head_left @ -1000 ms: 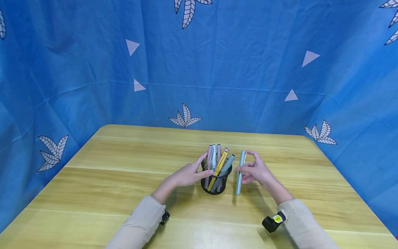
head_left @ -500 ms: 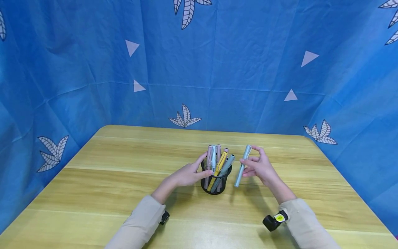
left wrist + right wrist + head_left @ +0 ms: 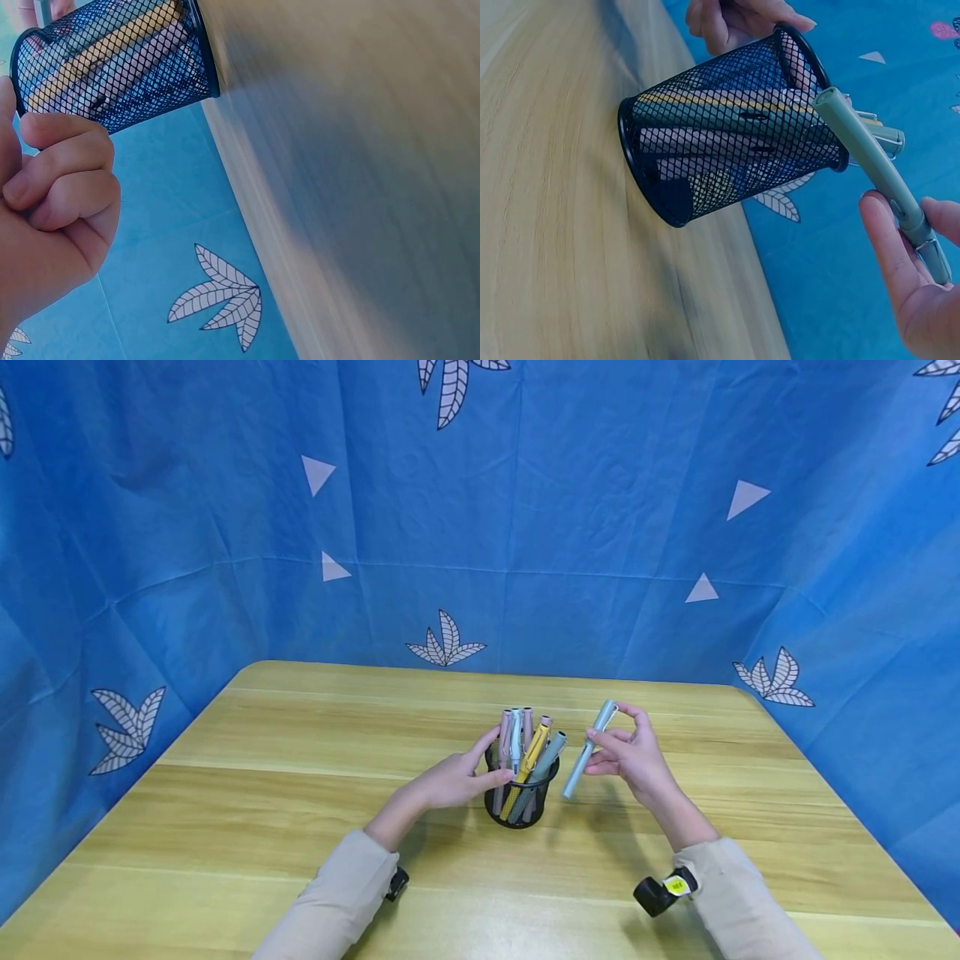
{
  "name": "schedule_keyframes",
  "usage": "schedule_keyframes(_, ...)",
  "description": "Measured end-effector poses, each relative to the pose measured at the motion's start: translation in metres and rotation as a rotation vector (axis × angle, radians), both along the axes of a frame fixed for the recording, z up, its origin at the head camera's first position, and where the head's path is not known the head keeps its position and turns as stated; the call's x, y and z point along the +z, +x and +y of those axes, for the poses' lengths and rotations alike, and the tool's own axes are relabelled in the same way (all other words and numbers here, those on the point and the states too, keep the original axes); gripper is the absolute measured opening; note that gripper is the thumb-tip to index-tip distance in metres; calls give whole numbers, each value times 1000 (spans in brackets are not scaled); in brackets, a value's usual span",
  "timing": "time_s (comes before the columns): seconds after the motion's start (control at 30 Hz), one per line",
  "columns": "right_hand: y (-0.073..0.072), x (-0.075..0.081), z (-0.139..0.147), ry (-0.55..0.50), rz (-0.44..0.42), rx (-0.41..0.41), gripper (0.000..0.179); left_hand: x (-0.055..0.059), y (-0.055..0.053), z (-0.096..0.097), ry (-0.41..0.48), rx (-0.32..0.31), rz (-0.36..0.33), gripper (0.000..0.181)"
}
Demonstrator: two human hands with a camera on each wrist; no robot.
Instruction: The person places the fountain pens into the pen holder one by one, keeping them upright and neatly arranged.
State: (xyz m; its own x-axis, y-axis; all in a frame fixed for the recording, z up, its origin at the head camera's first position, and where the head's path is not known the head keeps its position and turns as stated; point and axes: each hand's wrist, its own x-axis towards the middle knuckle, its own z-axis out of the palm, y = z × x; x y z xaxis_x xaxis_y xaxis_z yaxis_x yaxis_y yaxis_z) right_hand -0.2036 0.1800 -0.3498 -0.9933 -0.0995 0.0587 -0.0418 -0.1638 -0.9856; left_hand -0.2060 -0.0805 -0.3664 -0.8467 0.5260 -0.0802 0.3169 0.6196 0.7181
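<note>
A black mesh pen holder stands upright on the table, filled with several pens. Among them are a yellow pen, a pale blue one, a grey-green one and some pinkish ones. My left hand grips the holder at its rim from the left, thumb in front; in the left wrist view its other fingers are curled. Just right of the holder, my right hand pinches a light blue-green pen near its clip. That pen hangs tilted in the air, lower end toward the holder, apart from it in the head view.
The wooden table extends on all sides of the holder. Behind it hangs a blue curtain with leaf and triangle prints. Each wrist carries a small black camera.
My right hand has lifted the pen upward and slightly right, tipping its lower end toward the holder. My left hand and the holder stay where they were.
</note>
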Motion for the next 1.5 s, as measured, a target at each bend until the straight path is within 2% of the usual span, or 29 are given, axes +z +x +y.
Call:
schedule_keyframes(0.53, 4, 4, -1, -93, 34, -95, 50, 1, 2, 0, 1, 6, 0, 76)
schedule_keyframes(1.0, 10, 13, -7, -173, 120, -142, 42, 2, 1, 0, 11, 2, -7, 76)
schedule_keyframes(1.1, 0, 0, -2, -184, 175, -144, 48, 2, 2, 0, 12, 5, -13, 75)
schedule_keyframes(1.33, -63, -73, 30, -201, 313, -194, 61, 3, 3, 1, 12, 9, -13, 74)
schedule_keyframes(1.4, -71, -83, 33, -206, 339, -215, 64, 3, 3, 1, 10, 9, -14, 74)
schedule_keyframes(1.5, -75, -87, 33, -229, 381, -222, 65, 4, 3, 1, 7, 11, -12, 74)
